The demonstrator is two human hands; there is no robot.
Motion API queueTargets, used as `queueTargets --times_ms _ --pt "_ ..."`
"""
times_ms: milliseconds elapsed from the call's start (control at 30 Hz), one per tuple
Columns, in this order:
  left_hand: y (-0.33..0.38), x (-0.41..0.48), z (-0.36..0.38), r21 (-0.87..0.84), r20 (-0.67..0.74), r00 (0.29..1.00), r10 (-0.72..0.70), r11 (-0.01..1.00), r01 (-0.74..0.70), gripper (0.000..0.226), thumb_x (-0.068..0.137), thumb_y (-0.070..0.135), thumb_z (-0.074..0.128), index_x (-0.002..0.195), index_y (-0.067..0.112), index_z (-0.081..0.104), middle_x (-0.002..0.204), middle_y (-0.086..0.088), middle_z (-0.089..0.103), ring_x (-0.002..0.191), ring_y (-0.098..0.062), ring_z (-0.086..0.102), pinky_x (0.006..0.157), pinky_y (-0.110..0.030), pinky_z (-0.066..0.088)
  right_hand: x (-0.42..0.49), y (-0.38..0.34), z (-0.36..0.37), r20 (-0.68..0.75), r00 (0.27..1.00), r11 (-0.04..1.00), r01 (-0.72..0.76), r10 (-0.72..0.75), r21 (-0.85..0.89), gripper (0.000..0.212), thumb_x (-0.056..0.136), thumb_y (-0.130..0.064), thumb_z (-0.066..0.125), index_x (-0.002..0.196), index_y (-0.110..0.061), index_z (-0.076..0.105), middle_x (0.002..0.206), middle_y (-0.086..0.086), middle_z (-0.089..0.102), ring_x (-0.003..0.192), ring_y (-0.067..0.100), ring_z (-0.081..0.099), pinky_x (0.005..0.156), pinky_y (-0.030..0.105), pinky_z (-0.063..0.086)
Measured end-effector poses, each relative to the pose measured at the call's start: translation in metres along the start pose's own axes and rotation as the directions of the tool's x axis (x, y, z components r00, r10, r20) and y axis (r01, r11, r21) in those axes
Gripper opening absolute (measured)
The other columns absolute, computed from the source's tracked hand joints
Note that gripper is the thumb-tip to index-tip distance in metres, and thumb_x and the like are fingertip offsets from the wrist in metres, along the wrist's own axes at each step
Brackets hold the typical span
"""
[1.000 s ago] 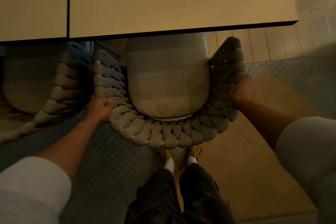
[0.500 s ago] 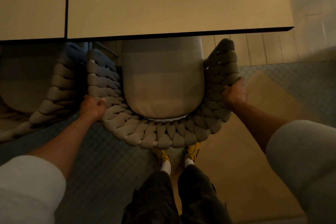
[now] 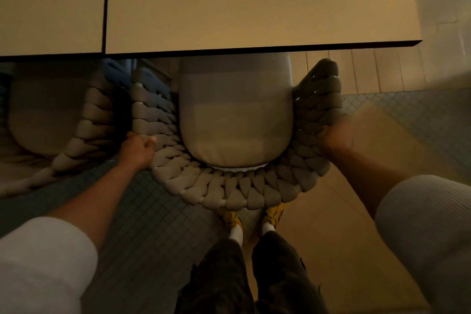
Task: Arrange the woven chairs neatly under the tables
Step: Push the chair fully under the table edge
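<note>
A woven chair (image 3: 229,191) with a thick braided grey back and a pale seat cushion (image 3: 235,120) stands right in front of me, its seat partly under the beige table (image 3: 254,2). My left hand (image 3: 139,148) grips the left side of the braided back. My right hand (image 3: 335,136), a little blurred, grips the right side. A second woven chair (image 3: 84,132) sits to the left, tucked under the adjoining table (image 3: 51,2).
My legs and yellow shoes (image 3: 274,213) are just behind the chair back. The floor is small grey tiles (image 3: 153,224) with a tan patch (image 3: 331,237) to the right. A pale wall (image 3: 448,2) rises beyond the table's right end.
The chair has stayed almost where it was, shifting slightly left under the table. Both hands keep their grip on the braided back; the right hand shows motion blur.
</note>
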State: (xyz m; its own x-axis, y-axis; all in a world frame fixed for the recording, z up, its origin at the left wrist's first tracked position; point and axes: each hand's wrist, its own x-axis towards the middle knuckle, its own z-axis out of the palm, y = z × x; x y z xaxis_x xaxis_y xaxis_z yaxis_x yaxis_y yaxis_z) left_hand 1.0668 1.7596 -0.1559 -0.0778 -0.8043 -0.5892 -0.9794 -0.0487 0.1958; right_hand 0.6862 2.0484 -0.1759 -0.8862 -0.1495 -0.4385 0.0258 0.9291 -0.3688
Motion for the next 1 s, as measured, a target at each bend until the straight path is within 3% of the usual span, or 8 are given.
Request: queueTargets --times_ms 233,700,867,1000 --pt "0.002 -0.002 -0.001 0.063 0.022 0.999 0.027 0.998 -0.028 0.067 0.106 0.037 0.052 0.144 -0.015 0.032 0.145 -0.038 0.047 0.133 -0.050 0.050 0.107 -0.050 0.043 0.001 0.000 -0.002 -0.032 0.999 1.000 0.005 -0.005 -0.017 0.043 0.098 -0.018 0.060 0.134 -0.006 0.039 0.127 0.025 0.058 0.116 0.048 0.058 0.095 0.053 0.050" --pt "0.000 0.011 -0.006 0.059 0.004 0.999 0.049 0.997 -0.049 0.069 0.105 0.040 0.054 0.144 -0.015 0.040 0.146 -0.037 0.046 0.135 -0.049 0.049 0.108 -0.047 0.043 0.000 -0.005 -0.003 -0.034 0.997 0.997 0.069 -0.070 -0.032 0.041 0.102 -0.023 0.058 0.135 -0.006 0.041 0.128 0.022 0.058 0.116 0.043 0.058 0.087 0.044 0.048" --pt "-0.005 0.002 -0.004 0.015 0.012 1.000 0.022 1.000 -0.023 0.073 0.103 0.043 0.058 0.145 -0.011 0.033 0.147 -0.035 0.046 0.135 -0.049 0.048 0.106 -0.049 0.043 -0.003 -0.001 -0.010 0.048 0.995 0.997 0.082 -0.082 0.011 0.052 0.103 -0.027 0.055 0.147 -0.007 0.033 0.134 0.023 0.055 0.122 0.044 0.056 0.091 0.044 0.048" --pt "-0.006 -0.008 -0.005 -0.014 0.052 0.999 0.014 1.000 -0.014 0.088 0.095 0.048 0.069 0.148 -0.007 0.025 0.150 -0.032 0.045 0.133 -0.047 0.051 0.099 -0.048 0.047 -0.008 -0.010 -0.015 0.084 0.992 0.994 0.096 -0.091 -0.051 0.078 0.100 -0.041 0.058 0.158 -0.008 0.016 0.150 0.025 0.042 0.136 0.047 0.045 0.109 0.061 0.042"
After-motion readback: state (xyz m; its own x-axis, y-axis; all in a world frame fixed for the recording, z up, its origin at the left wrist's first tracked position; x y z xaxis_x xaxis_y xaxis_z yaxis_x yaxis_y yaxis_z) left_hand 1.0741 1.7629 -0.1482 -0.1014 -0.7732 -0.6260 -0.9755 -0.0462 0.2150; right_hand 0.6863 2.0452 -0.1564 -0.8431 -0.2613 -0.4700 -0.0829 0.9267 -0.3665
